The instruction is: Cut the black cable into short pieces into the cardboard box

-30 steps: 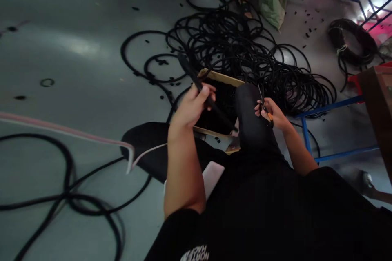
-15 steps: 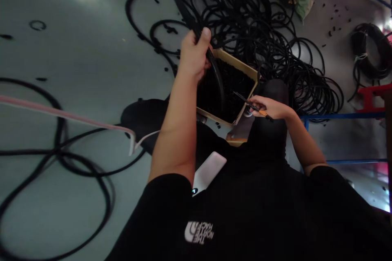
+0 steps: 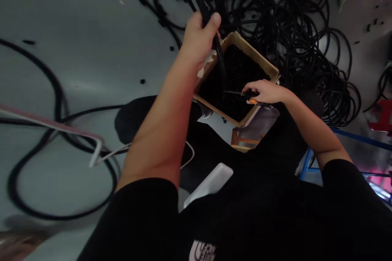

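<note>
My left hand [image 3: 197, 36] is closed around a thick black rubber hose or strip [image 3: 223, 65], whose lower end hangs over the cardboard box [image 3: 254, 55]. Many small black pieces [image 3: 241, 65] fill that box. At the box's near right side, my right hand [image 3: 263, 91] grips a slim pair of scissors [image 3: 255, 101] with black and orange handles. Their thin tip points left and lies close to the hanging end of the strip; whether it touches, I cannot tell.
A large tangle of black tubing [image 3: 294, 20] covers the floor behind the box. Loose loops [image 3: 58, 89] lie at left. A white phone-like object [image 3: 211, 181] rests on my lap beside a white cable [image 3: 191, 151]. A blue frame [image 3: 361, 136] and red object [image 3: 381, 118] stand at right.
My right hand has brought the scissors over the box, closer to the strip's hanging end. My left hand still holds the strip. The whole view has shifted somewhat.
</note>
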The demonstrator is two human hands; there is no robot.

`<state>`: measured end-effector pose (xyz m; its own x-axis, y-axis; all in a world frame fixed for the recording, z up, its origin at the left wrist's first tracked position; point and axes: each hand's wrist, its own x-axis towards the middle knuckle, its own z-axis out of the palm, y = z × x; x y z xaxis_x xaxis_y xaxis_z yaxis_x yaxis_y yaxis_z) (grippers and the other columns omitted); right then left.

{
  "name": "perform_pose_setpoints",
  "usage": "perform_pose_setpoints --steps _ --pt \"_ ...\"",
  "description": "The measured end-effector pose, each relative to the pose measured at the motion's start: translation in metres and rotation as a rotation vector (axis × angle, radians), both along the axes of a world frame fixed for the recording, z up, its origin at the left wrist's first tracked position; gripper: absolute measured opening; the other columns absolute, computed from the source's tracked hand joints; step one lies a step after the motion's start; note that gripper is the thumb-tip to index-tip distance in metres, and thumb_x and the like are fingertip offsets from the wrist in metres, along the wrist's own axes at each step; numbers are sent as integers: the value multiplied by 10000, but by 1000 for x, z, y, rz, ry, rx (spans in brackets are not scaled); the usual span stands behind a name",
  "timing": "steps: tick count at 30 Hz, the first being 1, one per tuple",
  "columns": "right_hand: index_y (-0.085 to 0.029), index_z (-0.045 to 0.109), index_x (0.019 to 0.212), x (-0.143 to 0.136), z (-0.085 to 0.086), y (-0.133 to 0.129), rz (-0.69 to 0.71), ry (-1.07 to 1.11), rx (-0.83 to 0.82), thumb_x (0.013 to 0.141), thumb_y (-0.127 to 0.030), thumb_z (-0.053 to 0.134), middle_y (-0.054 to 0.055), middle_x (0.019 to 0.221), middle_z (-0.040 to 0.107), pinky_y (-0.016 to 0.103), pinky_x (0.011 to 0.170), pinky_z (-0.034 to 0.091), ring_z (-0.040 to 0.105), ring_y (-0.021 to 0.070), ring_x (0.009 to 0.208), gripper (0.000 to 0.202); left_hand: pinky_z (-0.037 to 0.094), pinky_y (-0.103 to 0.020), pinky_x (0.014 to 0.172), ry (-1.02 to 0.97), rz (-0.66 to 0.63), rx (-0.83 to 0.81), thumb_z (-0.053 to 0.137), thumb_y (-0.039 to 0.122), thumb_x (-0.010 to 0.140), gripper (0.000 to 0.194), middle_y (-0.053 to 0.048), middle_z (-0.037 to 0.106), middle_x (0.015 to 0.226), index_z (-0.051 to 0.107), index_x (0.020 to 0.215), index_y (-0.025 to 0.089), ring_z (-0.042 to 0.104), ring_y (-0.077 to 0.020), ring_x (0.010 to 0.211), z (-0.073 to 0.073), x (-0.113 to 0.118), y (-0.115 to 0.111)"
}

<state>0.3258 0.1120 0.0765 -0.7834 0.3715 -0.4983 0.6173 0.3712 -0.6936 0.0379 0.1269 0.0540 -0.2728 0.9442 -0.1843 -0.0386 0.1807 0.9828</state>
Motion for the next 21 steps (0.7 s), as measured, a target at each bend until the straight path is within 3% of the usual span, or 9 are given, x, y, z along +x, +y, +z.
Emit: perform_pose_setpoints --steps 4,7,11,14,17,19,21 --pt "-124 847 1402 -2 -7 18 10 45 8 1015 -360 858 11 969 677 313 855 384 559 155 870 453 588 -423 1067 58 -214 -86 617 54 1179 110 20 728 1001 670 1262 4 860 -250 1205 7 -7 -16" --pt "-118 827 1421 4 -18 34 -4 136 15 1031 -384 851 -8 953 649 307 866 378 528 144 878 473 643 -488 1118 91 -384 -130 783 -8 1065 149 -8 759 1047 702 1189 -14 851 -257 1182 2 -12 -28" --pt "-115 801 1442 5 -32 41 -5 216 15 1048 -414 851 -8 1027 660 297 896 406 533 137 930 497 686 -472 1113 193 -577 -121 858 142 1105 212 -49 785 1158 707 1185 17 841 -221 1124 -21 -29 -50" --pt "-102 795 1456 -3 -37 38 -2 232 -16 1050 -407 873 13 1101 680 305 930 446 574 149 987 514 594 -604 1261 445 -526 -58 812 320 1170 355 -59 765 1177 709 1251 -10 806 -252 1231 -24 -60 -82" --pt "-120 794 1496 -14 -35 34 6 283 -69 1072 -432 872 22 1112 684 317 938 480 623 174 1018 532 473 -702 1360 798 -369 -220 614 404 1233 466 -99 759 1268 727 1396 -17 759 -347 1425 3 -101 -126" --pt "-159 800 1503 -19 -30 33 2 312 -100 1053 -450 893 17 1061 687 318 894 491 633 187 979 544 433 -674 1416 1079 -354 -412 532 440 1205 536 -141 750 1505 736 1531 66 669 -413 1601 31 -118 -149" --pt "-193 806 1490 -24 -23 33 -15 310 -112 1019 -458 918 10 1000 683 322 839 488 619 193 916 552 418 -617 1450 1214 -329 -600 507 450 1154 590 -160 724 1662 767 1559 109 614 -429 1674 54 -120 -156"
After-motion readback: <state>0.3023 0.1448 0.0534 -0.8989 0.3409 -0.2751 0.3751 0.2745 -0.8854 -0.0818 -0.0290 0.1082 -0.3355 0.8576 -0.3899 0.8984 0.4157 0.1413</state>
